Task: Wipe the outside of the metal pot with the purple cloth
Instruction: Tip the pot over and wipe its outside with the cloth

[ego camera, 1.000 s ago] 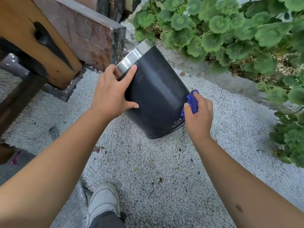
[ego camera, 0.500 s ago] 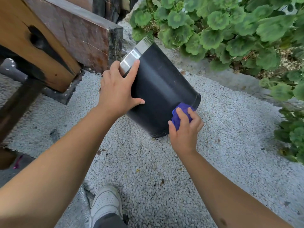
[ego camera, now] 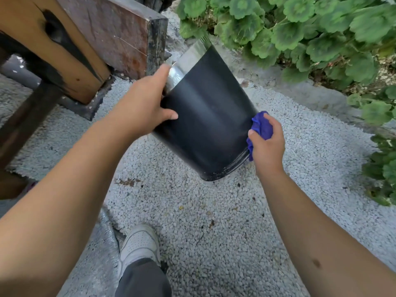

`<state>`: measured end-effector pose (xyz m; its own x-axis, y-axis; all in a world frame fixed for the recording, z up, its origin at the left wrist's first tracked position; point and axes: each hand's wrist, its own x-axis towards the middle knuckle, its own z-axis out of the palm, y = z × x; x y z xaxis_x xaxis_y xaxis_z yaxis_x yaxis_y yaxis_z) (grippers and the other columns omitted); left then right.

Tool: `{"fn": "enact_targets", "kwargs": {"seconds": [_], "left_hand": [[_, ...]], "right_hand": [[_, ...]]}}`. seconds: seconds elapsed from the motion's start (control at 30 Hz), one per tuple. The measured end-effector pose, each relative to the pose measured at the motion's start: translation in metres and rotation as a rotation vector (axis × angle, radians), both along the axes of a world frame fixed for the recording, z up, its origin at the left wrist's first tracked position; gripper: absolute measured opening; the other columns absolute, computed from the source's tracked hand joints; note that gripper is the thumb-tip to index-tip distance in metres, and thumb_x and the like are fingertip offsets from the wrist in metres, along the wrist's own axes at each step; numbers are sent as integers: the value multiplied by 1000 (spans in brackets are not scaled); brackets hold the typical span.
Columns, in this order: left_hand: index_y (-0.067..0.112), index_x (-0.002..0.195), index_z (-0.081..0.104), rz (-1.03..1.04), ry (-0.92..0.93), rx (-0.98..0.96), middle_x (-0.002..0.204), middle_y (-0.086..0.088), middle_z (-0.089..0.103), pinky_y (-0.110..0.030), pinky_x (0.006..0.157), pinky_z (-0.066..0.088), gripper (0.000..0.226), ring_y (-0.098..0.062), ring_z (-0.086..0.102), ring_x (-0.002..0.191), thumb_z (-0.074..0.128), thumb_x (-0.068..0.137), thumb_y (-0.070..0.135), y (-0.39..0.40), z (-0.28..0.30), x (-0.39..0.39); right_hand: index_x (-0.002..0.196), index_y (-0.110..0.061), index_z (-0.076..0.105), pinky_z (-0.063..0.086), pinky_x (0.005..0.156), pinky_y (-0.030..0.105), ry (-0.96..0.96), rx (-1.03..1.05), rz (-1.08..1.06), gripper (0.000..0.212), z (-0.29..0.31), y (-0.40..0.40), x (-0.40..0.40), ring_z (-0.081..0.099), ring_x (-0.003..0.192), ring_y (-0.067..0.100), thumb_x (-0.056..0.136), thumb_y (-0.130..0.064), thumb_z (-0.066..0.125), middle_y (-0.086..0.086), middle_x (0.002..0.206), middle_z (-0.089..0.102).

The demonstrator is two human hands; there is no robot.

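The metal pot (ego camera: 205,116) is dark on the outside with a shiny band at its rim. It is tilted, rim pointing away from me, its base edge touching the gravel. My left hand (ego camera: 141,106) grips its upper left side near the rim. A bunched purple cloth (ego camera: 260,128) is held in my right hand (ego camera: 267,144), which presses it against the pot's lower right side near the base.
White gravel ground (ego camera: 214,221) lies all around. A wooden beam structure (ego camera: 70,46) stands at the left, close to the pot's rim. Green leafy plants (ego camera: 310,33) fill the top right behind a concrete curb. My shoe (ego camera: 139,245) is below.
My right hand has slid the cloth from the pot's lower front face out to its right side. My left hand has shifted a little lower on the pot's left side.
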<state>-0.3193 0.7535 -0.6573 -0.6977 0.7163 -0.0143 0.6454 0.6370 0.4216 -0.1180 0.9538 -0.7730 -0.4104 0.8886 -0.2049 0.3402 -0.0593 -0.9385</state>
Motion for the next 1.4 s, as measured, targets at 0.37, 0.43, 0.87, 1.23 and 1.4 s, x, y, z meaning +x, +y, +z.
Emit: {"fn": "enact_targets", "kwargs": {"seconds": [0.37, 0.43, 0.87, 1.23, 1.4], "left_hand": [[37, 154, 6, -43, 82, -158, 130, -10, 48, -46, 83, 50, 123, -34, 53, 111, 87, 62, 44, -47, -17, 24], [41, 152, 3, -4, 116, -193, 104, -9, 38, -43, 69, 50, 124, -30, 46, 83, 89, 62, 38, -55, -27, 38], [45, 151, 5, 42, 154, -232, 95, -6, 29, -41, 59, 45, 125, -27, 40, 74, 91, 62, 30, -50, -34, 38], [37, 152, 13, -10, 307, -221, 94, -6, 27, -37, 60, 37, 122, -27, 39, 71, 92, 59, 24, -28, -23, 71], [35, 152, 0, -66, 74, -5, 116, -10, 46, -34, 79, 40, 121, -22, 44, 95, 87, 69, 24, -32, -27, 62]], "right_hand": [[124, -31, 58, 48, 74, 11, -34, -49, 131, 47, -19, 2, -3, 60, 104, 6, 82, -12, 66, 1, 129, 56], [126, -32, 58, 46, 74, 7, -38, -31, 162, 48, -18, 1, -5, 59, 107, 5, 83, -13, 66, -1, 130, 55], [135, -38, 43, 30, 112, 31, -115, 280, 242, 48, -35, -106, 31, 23, 143, 13, 91, -24, 59, 0, 157, 19], [133, -32, 37, 37, 110, 45, -136, 320, 297, 57, -56, -139, 59, 28, 136, 22, 88, -13, 67, 6, 153, 11], [129, -42, 36, 44, 103, 36, -136, 281, 278, 60, -56, -123, 63, 39, 127, 17, 87, -15, 68, -15, 147, 10]]}}
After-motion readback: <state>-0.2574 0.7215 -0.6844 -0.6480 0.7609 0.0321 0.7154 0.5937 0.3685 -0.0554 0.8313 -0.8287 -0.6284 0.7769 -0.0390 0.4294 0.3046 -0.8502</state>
